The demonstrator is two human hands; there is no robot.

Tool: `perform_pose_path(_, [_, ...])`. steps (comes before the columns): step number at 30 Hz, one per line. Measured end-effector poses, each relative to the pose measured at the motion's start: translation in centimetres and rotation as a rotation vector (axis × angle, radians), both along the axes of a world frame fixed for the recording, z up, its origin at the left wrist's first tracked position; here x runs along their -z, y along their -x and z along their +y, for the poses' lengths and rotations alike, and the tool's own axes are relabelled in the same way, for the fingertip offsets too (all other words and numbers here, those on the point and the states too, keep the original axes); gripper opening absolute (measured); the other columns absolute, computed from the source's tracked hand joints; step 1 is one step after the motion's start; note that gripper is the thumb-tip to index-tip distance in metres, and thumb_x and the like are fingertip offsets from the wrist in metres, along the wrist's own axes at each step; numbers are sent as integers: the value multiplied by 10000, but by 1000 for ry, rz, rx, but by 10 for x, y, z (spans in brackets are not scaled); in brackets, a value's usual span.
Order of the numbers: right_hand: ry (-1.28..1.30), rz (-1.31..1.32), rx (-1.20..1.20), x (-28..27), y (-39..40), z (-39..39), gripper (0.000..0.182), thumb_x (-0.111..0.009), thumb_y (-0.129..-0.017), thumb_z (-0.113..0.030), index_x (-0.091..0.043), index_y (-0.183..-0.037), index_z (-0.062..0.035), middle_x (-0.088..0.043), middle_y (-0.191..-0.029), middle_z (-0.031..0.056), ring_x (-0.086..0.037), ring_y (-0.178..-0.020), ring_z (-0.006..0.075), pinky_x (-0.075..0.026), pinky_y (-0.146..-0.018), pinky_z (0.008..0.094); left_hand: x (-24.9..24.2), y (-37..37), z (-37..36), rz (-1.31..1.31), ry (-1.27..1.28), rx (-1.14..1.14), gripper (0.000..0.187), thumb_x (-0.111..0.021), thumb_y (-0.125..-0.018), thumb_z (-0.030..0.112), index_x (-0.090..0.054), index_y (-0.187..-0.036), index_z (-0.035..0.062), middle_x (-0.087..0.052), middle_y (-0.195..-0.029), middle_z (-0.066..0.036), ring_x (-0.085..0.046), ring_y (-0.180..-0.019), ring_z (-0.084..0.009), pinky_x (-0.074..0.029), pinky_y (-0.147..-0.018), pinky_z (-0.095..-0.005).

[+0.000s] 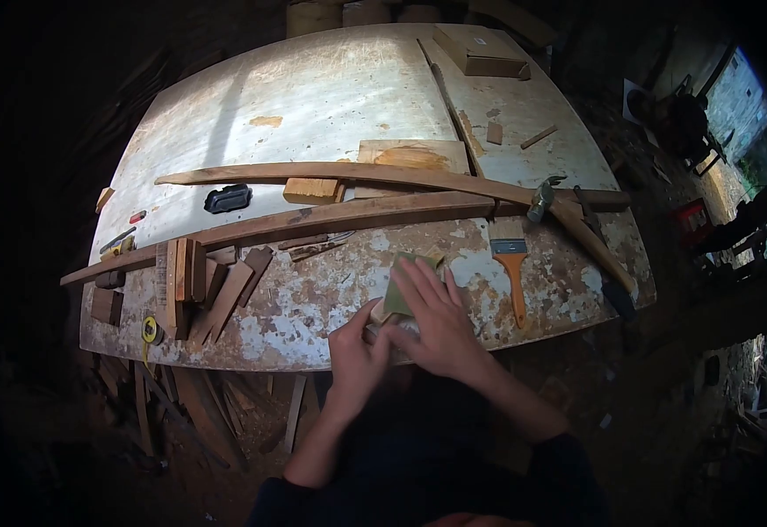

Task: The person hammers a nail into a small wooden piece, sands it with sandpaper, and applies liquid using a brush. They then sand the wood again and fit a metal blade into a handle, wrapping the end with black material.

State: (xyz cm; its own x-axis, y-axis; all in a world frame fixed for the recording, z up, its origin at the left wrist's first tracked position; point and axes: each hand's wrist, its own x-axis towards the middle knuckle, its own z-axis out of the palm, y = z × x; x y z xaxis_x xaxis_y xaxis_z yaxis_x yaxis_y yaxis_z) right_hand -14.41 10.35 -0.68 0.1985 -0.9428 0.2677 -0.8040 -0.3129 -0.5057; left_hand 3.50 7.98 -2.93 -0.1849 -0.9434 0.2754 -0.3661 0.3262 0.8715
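Observation:
Near the front edge of the worktable (pixel 269 329), a green sheet (pixel 398 297) lies under my right hand (pixel 436 321), whose fingers are stretched flat across it. A pale piece (pixel 380 314) shows at the sheet's lower left, beside my left hand (pixel 359 345). The fingers of my left hand are curled against that pale piece, with the thumb close to my right hand. What lies under the sheet is mostly hidden. To the right of my hands is a paintbrush (pixel 513 279) with an orange handle.
Long wooden beams (pixel 348 217) cross the table beyond my hands. A hammer (pixel 581 230) rests at the right. Wood blocks (pixel 181 281) and a yellow tape measure (pixel 150 330) are at the left. A black tray (pixel 228 198) and cardboard box (pixel 482 53) are farther back.

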Motion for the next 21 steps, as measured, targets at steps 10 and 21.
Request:
perform_pose_path(10, [-9, 67, 236, 22, 25, -20, 947, -448, -1072, -728, -384, -1655, 15, -345, -1730, 267, -318, -1614, 453, -201, -1285, 691, -3, 3, 6, -106, 40, -20, 378, -816, -930, 90, -741, -1280, -33, -715, -729, -202, -708, -561, -241, -552, -573, -363])
perform_pose_path(21, [71, 30, -4, 4, -16, 16, 924, -520, -1066, -637, -333, -1667, 41, -312, -1729, 310, -268, -1624, 482, -164, -1309, 645, 10, 1, 7, -114, 102, -22, 435, -777, -861, 25, -737, -1292, -19, -707, -740, -204, -703, -583, -251, -550, -577, -382])
